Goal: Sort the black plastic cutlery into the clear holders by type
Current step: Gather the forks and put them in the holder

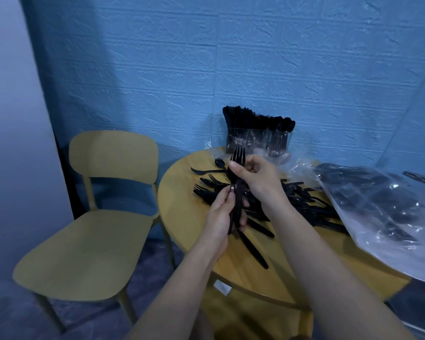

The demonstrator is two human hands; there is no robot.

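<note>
Both hands hold a small bundle of black plastic forks [238, 155] upright above the round yellow table [182, 212]. My left hand [221, 217] grips the handles low down. My right hand [253, 175] pinches the necks just below the tines. Under the hands a loose pile of black cutlery [302, 204] spreads over the table, with single forks and a spoon [220, 163] to its left. The clear holders [255, 141] stand at the table's far edge against the wall, packed with upright black cutlery.
A large clear plastic bag [383, 212] holding more black cutlery covers the table's right side. Crumpled clear wrap [295, 163] lies beside the holders. A yellow chair [96, 229] stands left of the table. Blue textured wall [255, 57] is behind.
</note>
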